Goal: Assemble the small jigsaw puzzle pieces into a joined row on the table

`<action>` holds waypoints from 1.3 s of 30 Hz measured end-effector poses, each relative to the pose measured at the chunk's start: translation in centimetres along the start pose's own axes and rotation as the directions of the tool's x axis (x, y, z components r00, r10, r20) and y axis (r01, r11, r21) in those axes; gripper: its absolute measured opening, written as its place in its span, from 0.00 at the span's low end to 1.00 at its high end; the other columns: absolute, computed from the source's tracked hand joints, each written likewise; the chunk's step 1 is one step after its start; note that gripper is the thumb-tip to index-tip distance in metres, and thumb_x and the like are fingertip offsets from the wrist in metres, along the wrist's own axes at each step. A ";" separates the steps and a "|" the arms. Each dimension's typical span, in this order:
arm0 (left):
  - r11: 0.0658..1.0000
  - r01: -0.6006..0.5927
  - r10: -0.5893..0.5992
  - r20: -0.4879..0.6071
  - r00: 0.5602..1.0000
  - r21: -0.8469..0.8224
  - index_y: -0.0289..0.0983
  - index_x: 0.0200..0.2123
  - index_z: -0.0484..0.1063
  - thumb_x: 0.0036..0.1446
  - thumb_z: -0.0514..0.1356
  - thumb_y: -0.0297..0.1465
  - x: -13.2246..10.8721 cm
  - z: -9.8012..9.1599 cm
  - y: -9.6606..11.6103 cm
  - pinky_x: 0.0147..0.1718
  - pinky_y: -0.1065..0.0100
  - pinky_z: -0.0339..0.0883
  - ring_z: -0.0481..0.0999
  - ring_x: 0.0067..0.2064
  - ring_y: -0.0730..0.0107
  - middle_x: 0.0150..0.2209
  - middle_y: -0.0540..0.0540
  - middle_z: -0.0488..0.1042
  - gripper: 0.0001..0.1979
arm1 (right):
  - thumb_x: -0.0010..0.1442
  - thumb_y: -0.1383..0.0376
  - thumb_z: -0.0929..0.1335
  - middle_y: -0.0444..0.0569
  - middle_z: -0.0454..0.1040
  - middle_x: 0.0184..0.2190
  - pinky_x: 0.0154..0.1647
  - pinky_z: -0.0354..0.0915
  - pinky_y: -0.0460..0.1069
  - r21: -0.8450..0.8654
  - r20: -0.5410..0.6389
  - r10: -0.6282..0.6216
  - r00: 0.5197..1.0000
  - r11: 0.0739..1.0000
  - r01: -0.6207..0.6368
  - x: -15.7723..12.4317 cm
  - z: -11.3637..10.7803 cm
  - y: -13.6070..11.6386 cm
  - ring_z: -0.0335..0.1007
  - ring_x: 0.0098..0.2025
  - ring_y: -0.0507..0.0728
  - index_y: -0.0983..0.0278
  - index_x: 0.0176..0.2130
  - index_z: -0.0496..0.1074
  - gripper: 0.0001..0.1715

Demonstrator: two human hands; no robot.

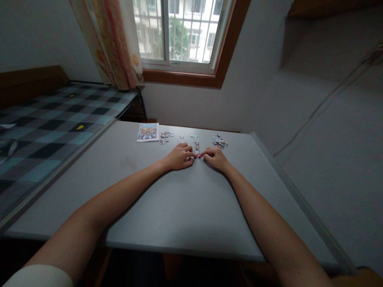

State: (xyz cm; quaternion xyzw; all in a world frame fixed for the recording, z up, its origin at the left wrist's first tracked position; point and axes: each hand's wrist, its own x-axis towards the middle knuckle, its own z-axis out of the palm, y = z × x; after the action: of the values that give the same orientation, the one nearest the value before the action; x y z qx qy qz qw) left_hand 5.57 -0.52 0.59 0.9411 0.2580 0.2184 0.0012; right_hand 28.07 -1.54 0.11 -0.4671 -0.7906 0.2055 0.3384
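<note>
A narrow strip of joined jigsaw puzzle pieces point(196, 144) lies on the white table, running from the back toward me. At its near end, my left hand point(179, 156) has its fingers curled, with index finger and thumb on the left side of a puzzle piece point(197, 156). From the right, my right hand point(216, 158) bends its index finger and thumb onto the same end. The fingertips partly hide the pieces there. A loose piece point(182, 137) lies behind my left hand.
A loose pile of puzzle pieces point(220, 141) lies at the right and a smaller group point(166, 135) at the left, beside a printed picture sheet point(148, 132). The table point(179, 211) adjoins a bed with a checked cover point(60, 119) and a wall.
</note>
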 end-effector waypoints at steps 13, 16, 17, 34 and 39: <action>1.000 0.008 -0.008 0.001 1.000 -0.018 0.40 0.46 0.77 0.62 0.54 0.34 0.1 -0.4 0.4 0.45 0.60 0.59 0.67 0.43 0.62 0.39 0.43 0.74 0.15 | 0.51 0.70 0.64 0.46 0.72 0.25 0.32 0.59 0.47 0.003 -0.017 -0.010 1.000 1.000 0.011 0.1 0.1 0.1 0.62 0.26 0.51 0.63 0.30 0.82 0.15; 1.000 -0.004 0.004 -0.005 1.000 -0.013 0.41 0.47 0.77 0.62 0.54 0.34 0.0 -0.2 0.2 0.45 0.61 0.59 0.67 0.42 0.63 0.39 0.43 0.73 0.15 | 0.51 0.70 0.64 0.45 0.72 0.25 0.32 0.58 0.46 0.003 -0.018 -0.012 1.000 1.000 0.012 0.1 0.1 0.2 0.62 0.26 0.50 0.63 0.31 0.82 0.16; 1.000 -0.012 0.011 -0.005 1.000 -0.008 0.41 0.47 0.77 0.62 0.54 0.34 0.0 -0.1 0.2 0.45 0.61 0.59 0.66 0.42 0.63 0.39 0.44 0.73 0.15 | 0.51 0.71 0.64 0.45 0.72 0.24 0.31 0.58 0.46 0.001 -0.015 -0.015 1.000 1.000 0.015 0.1 0.1 0.2 0.62 0.26 0.50 0.63 0.31 0.82 0.16; 0.999 -0.029 0.029 0.003 1.000 0.033 0.43 0.48 0.77 0.63 0.53 0.34 0.0 0.0 0.0 0.44 0.60 0.59 0.66 0.41 0.63 0.40 0.44 0.73 0.15 | 0.51 0.71 0.64 0.45 0.72 0.24 0.31 0.58 0.46 -0.012 -0.024 -0.035 0.999 0.999 0.035 0.1 0.2 0.2 0.62 0.26 0.50 0.64 0.30 0.81 0.16; 1.000 -0.024 0.024 -0.021 0.999 0.006 0.43 0.49 0.76 0.63 0.53 0.34 -0.1 0.0 0.0 0.44 0.61 0.60 0.67 0.42 0.63 0.40 0.43 0.73 0.16 | 0.51 0.70 0.63 0.45 0.72 0.23 0.31 0.57 0.47 0.003 -0.089 -0.005 0.996 1.000 0.005 0.1 0.2 0.3 0.61 0.25 0.50 0.65 0.30 0.80 0.15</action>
State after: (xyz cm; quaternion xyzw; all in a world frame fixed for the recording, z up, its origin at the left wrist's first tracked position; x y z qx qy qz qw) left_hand 5.50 -0.56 0.51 0.9419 0.2471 0.2276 -0.0067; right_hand 28.12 -1.31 -0.18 -0.4732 -0.7757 0.1849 0.3743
